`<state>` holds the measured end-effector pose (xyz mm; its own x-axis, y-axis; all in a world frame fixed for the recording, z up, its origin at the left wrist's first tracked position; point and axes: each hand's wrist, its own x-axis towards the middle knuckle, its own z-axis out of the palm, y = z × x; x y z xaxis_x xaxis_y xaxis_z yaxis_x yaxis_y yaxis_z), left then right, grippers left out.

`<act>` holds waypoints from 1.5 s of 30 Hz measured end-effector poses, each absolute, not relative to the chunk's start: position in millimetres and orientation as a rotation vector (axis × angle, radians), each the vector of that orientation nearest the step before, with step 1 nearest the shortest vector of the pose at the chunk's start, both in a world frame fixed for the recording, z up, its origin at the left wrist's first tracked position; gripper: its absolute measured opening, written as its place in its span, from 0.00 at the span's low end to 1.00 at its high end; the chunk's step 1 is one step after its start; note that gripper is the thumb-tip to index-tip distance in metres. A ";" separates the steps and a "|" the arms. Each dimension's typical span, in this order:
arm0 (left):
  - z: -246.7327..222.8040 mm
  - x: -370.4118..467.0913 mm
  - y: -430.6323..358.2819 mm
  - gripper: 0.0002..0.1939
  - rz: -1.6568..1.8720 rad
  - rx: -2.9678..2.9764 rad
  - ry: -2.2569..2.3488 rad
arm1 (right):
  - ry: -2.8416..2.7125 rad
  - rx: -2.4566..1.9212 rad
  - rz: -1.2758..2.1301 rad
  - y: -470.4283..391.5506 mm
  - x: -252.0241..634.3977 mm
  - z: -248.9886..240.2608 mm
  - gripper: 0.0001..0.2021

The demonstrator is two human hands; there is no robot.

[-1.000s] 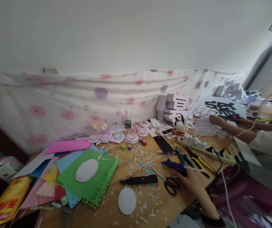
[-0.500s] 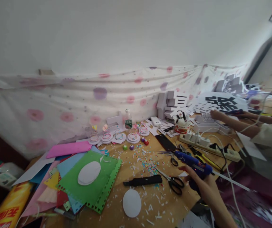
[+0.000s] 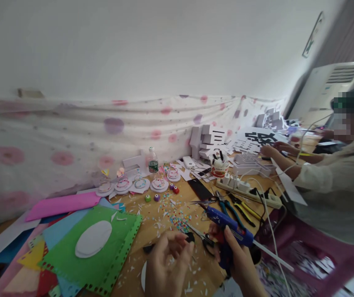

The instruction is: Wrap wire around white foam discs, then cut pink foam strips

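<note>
My right hand (image 3: pixel 241 260) grips a blue hot glue gun (image 3: pixel 225 220), its nozzle pointing up and left and a white glue stick (image 3: pixel 272 253) jutting from its back. My left hand (image 3: pixel 168 262) is raised beside it, fingers curled in toward the thumb; anything between the fingertips is hidden or too small to name. Behind that hand lie a black-handled tool (image 3: pixel 148 248) and a white paper oval (image 3: pixel 143 275), both mostly covered. Black-handled scissors (image 3: pixel 199 233) rest between my hands, partly hidden. Small coloured beads (image 3: pixel 180 220) and paper scraps are scattered in front.
Green punched sheets (image 3: pixel 109 239) carry white ovals (image 3: pixel 93 239) at left. Several beaded rings stand on white discs (image 3: pixel 159 186) near a bottle (image 3: pixel 153 161). Pliers (image 3: pixel 241 209), a phone (image 3: pixel 199 189) and a power strip (image 3: pixel 248 193) lie at right. A co-worker (image 3: pixel 328 181) works beyond.
My left hand has come into view from below and covers part of the black tool and the oval. My right hand and glue gun moved left in view; the view has turned right.
</note>
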<state>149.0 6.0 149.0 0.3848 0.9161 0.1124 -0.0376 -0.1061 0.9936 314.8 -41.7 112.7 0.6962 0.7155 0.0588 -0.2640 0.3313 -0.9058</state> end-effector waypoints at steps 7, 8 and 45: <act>145.9 181.2 20.7 0.03 1.372 1.564 0.839 | -0.460 -1.004 0.851 -43.6 293.8 118.9 0.28; 146.5 183.0 20.1 0.02 1.434 1.629 0.824 | -0.445 -1.025 0.859 -44.6 292.4 118.2 0.28; 132.8 215.3 35.5 0.09 1.341 1.326 0.812 | -0.434 -0.984 0.856 -33.8 323.7 95.3 0.30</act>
<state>215.3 35.5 132.8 0.1464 0.9525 0.2670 -0.2047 -0.2348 0.9502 323.7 -33.8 95.3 0.6075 0.7928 -0.0492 -0.4290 0.2754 -0.8603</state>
